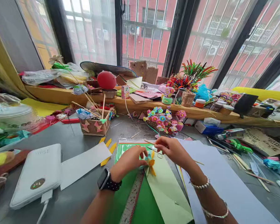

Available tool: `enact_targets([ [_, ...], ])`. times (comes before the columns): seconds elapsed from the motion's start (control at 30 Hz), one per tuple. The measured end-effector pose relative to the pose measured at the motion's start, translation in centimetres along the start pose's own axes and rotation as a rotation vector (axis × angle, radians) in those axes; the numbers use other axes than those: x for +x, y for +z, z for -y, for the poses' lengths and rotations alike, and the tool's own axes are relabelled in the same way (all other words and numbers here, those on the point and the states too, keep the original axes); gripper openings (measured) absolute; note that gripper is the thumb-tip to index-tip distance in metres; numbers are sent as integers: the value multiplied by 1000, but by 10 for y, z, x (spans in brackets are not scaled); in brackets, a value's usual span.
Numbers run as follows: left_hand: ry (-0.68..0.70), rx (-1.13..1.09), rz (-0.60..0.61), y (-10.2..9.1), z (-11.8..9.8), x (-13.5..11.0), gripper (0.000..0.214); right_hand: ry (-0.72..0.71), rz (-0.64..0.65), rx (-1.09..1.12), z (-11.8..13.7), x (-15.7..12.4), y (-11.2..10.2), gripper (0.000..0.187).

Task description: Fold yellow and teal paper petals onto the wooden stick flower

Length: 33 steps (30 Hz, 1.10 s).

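Observation:
My left hand [130, 161], with a black watch on the wrist, is closed in a pinch on a small yellow and blue paper flower [150, 163]. My right hand [171, 149], with bead bracelets on the wrist, is closed on a thin wooden stick [148, 142] that runs across the flower and out past the wrist. Both hands meet above a green cutting mat [123, 148] and a pale green paper sheet [168, 189]. A ruler [133, 199] lies below my left hand.
A white power bank [37, 174] and white paper [84, 163] lie at the left, with yellow paper strips [108, 149] beside them. A cardboard basket [95, 124] and a paper-flower bouquet [164, 119] stand behind. Lavender paper [224, 183] lies at the right. The windowsill is cluttered.

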<state>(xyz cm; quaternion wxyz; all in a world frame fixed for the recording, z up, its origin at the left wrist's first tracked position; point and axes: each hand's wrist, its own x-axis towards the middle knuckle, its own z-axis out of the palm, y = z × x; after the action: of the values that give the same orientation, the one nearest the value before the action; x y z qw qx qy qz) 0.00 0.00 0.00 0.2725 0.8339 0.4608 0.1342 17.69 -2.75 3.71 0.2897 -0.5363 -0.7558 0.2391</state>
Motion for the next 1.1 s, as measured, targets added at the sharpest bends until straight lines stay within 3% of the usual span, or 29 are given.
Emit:
enact_targets([
  [0.37,88,-177,-16,0,1,2,7,1,57,62,-10,0,4,8],
  [0.77,132,-724,91,-12,-8,-5,20,-70,76,139,-3,-5,-15,15],
  [1.1,108,-914,100,-15,-12,-7,19,-35,118,175,-1,-8,-15,25],
])
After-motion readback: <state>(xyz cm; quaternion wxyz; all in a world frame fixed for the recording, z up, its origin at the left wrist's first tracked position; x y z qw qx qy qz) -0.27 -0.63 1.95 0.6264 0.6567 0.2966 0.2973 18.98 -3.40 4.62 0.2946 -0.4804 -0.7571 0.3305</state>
